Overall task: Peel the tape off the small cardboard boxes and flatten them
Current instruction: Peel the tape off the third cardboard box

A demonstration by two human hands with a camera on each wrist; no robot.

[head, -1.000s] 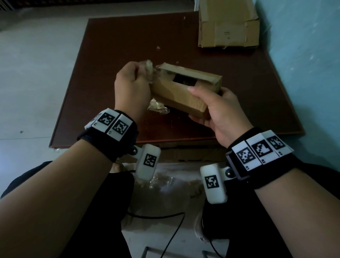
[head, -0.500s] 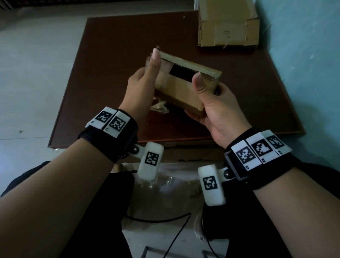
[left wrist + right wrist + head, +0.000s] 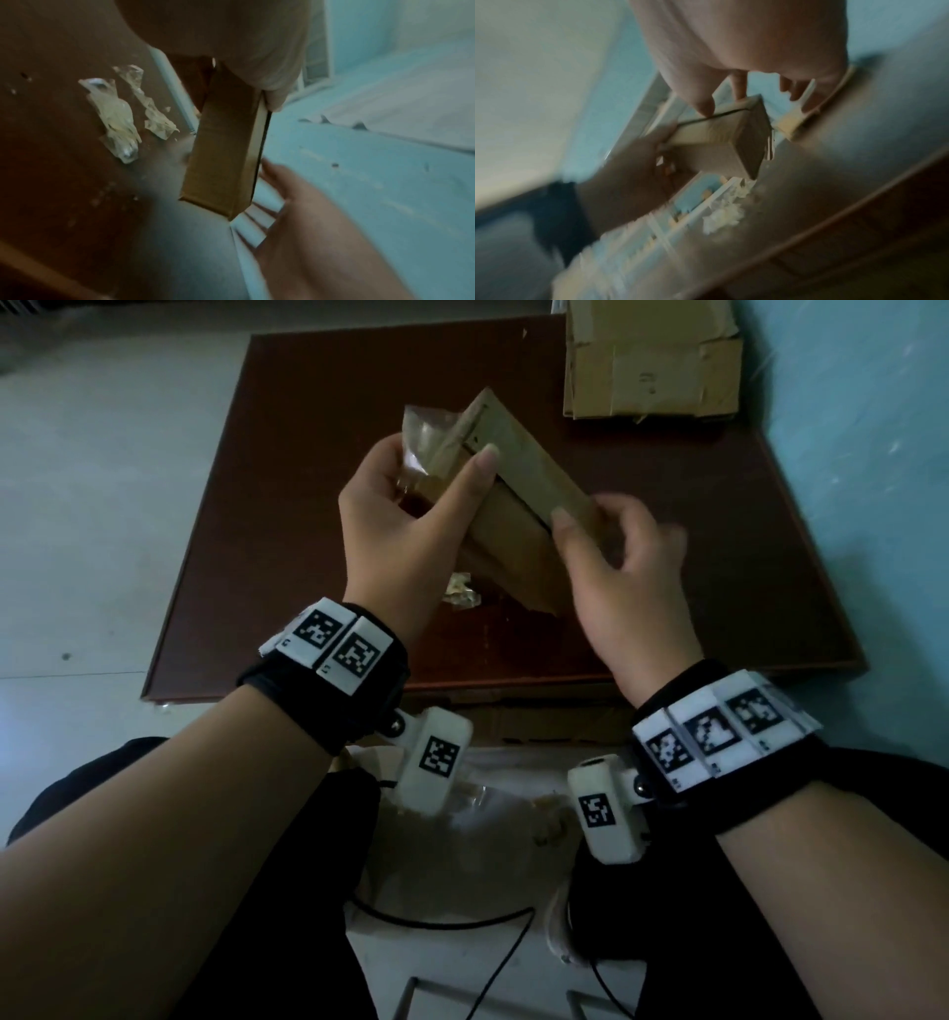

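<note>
A small brown cardboard box is held tilted above the brown table, one corner pointing away from me. My left hand grips its far-left end, thumb laid along the top face, with a clear strip of peeled tape hanging loose by the fingers. My right hand pinches the box's right end, thumb tip on the top flap. The left wrist view shows the box end-on; the right wrist view shows it blurred, thumb and finger on its edge.
A larger open cardboard box sits at the table's far right corner against the blue wall. Crumpled tape scraps lie on the table under the box, also the scraps. A plastic bag and cable lie by my knees.
The box has been turned from lying level across to a steep tilt with one end pointing away. My left hand shifted its hold to that far end; loose tape now shows beside it.
</note>
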